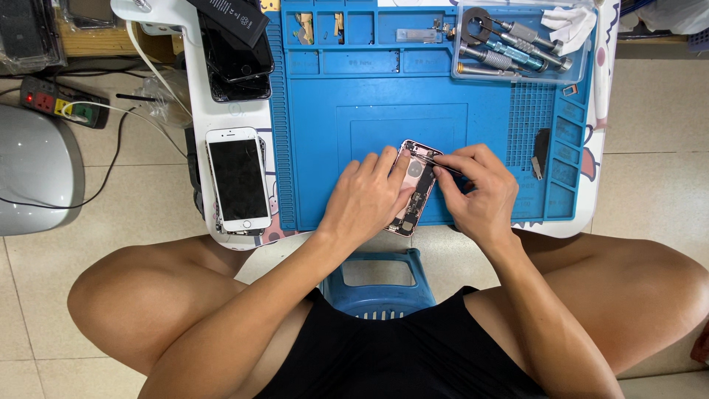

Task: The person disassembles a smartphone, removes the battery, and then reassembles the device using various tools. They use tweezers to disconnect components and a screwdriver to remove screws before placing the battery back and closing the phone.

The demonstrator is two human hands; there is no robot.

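On the blue silicone repair mat [384,111], near its front edge, I see the opened pink-gold phone body [417,188] lying face up with its dark internals showing, tilted a little to the right. My left hand [365,199] rests flat over its left side, fingers nearly straight and close together, the fingertips pressing on the housing to hold it down rather than wrapping around it. My right hand [480,188] sits just to the right of the phone, fingers curled tight in a pinch around thin metal tweezers [441,165], whose tip reaches the upper part of the open phone body. I cannot tell whether the tweezers have anything between their points.

Left of the mat, on the white table top [221,111], lies a white-framed phone screen with a round button [238,179], dark glass up. Behind it sits a stack of black phones and a black battery [236,44]. At the far right corner of the mat stands a clear plastic tray [583,72] holding several metal screwdrivers [502,48] and a crumpled white tissue [569,26]. A small black pry tool [541,151] lies on the right side of the mat, well apart from my right hand. On the tiled floor to the left I see a dark power strip [63,103] with a white cable, and a blue plastic stool [380,284] shows between my knees.
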